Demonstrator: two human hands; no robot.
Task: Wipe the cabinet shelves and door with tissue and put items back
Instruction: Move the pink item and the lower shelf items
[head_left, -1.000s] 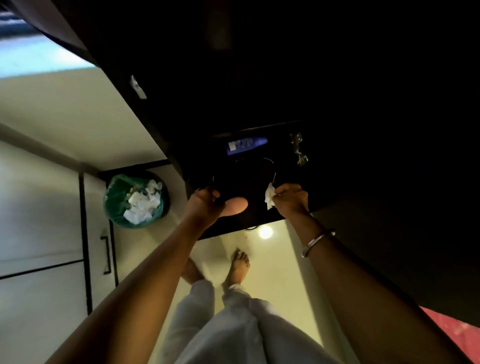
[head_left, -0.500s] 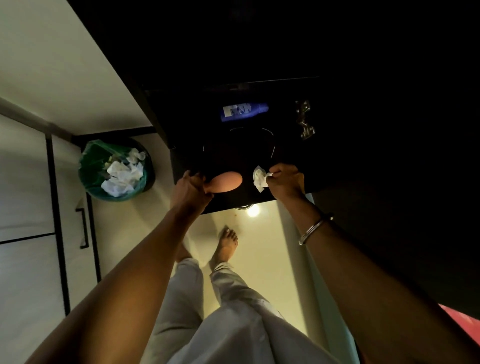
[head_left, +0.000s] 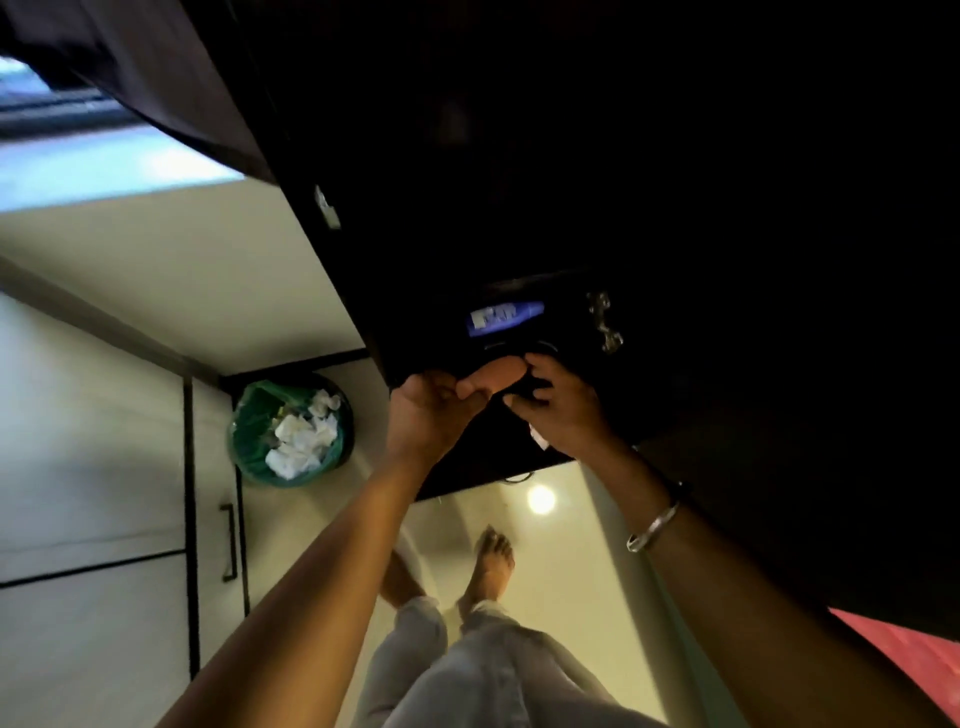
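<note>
My left hand grips the left end of a peach-pink oblong item at the front of the dark cabinet shelf. My right hand has come up against the item's right end, its fingers curled. A bit of white tissue pokes out under its palm. Behind the hands, a blue bottle lies on its side on the shelf. The rest of the cabinet interior is too dark to make out.
A metal hinge sits on the cabinet side, right of the bottle. On the pale floor to the left stands a green-lined bin holding crumpled tissues. White cupboard doors with a black handle are at far left. My bare feet are below the shelf.
My right hand with the tissue moved left to meet the pink item. My left hand kept hold of the item and pushed it a little further onto the shelf. The view shifted.
</note>
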